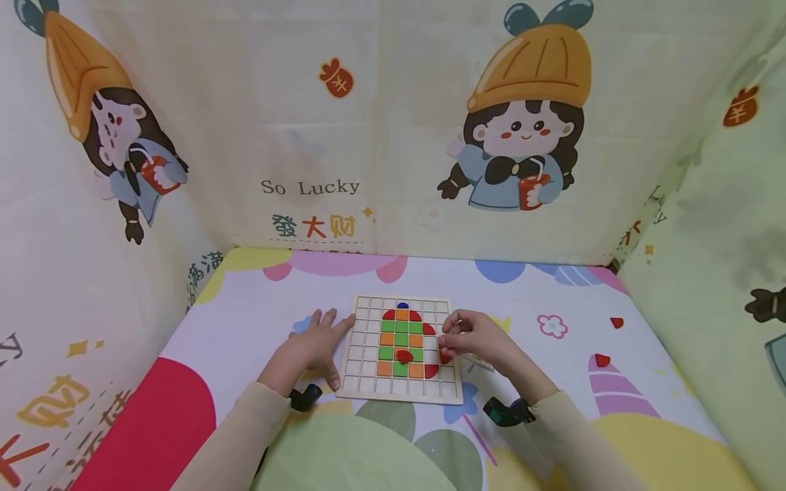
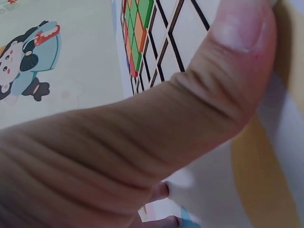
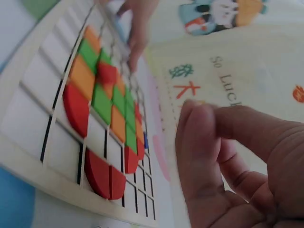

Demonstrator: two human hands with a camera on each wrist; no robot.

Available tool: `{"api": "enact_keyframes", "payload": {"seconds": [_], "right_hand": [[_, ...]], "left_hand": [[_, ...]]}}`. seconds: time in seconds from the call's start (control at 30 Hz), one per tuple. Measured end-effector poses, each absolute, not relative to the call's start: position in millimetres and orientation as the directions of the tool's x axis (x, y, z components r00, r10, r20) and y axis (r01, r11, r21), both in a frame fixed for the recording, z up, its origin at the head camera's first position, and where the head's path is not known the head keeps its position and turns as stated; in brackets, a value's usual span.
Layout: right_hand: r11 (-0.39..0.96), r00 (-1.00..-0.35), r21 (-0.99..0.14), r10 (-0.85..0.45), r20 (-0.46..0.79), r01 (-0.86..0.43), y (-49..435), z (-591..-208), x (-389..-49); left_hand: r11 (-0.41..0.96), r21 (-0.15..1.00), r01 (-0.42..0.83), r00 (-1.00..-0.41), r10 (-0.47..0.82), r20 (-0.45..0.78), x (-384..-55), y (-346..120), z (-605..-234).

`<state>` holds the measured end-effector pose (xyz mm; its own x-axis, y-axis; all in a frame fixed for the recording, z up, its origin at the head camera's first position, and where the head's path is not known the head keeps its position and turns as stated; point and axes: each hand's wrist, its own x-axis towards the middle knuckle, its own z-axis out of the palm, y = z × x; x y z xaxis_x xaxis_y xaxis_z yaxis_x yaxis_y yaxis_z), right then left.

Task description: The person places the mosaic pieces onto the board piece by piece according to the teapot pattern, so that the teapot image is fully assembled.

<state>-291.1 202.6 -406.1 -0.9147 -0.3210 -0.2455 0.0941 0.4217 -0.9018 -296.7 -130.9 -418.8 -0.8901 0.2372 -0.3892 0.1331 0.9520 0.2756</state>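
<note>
A square wooden grid board lies on the table, with green, orange, red and blue tiles in its cells. My left hand rests at its left edge, fingers spread, thumb against the frame. My right hand hovers over the right edge, its fingers curled and the thumb and index tips together. No tile shows between them. Beside it, two rounded red tiles sit side by side in the grid. One loose red piece lies on top of the green and orange tiles.
Two red pieces, one farther back and one nearer, lie on the patterned tablecloth to the right. A pale flat thing shows partly under my right wrist. Printed cloth walls stand at the back and both sides.
</note>
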Motion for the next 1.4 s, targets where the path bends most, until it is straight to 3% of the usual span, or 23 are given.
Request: {"api": "enact_keyframes", "payload": {"seconds": [0.2, 0.4, 0.6, 0.83, 1.4], "right_hand": [[0.681, -0.938, -0.711, -0.335, -0.092, -0.173, 164.2, -412.4, -290.6], [0.739, -0.902, -0.595, -0.428, -0.053, -0.315, 126.7, -422.1, -286.1], [0.745, -0.888, -0.577, -0.454, -0.071, -0.335, 110.7, -425.9, -280.8], [0.744, -0.899, -0.614, -0.421, -0.122, -0.264, 98.1, -425.7, -278.2], [0.787, -0.902, -0.53, -0.423, -0.089, -0.317, 73.2, -424.8, -276.5]], "left_hand": [[0.952, 0.277, 0.128, -0.894, 0.232, -0.383, -296.3, -131.5, -417.6], [0.951, 0.283, 0.125, -0.895, 0.231, -0.382, -297.7, -129.7, -418.8], [0.953, 0.274, 0.128, -0.892, 0.231, -0.388, -298.4, -127.9, -420.9], [0.953, 0.274, 0.127, -0.89, 0.231, -0.392, -298.4, -130.1, -420.6], [0.952, 0.269, 0.144, -0.889, 0.243, -0.387, -296.6, -131.9, -421.0]]}}
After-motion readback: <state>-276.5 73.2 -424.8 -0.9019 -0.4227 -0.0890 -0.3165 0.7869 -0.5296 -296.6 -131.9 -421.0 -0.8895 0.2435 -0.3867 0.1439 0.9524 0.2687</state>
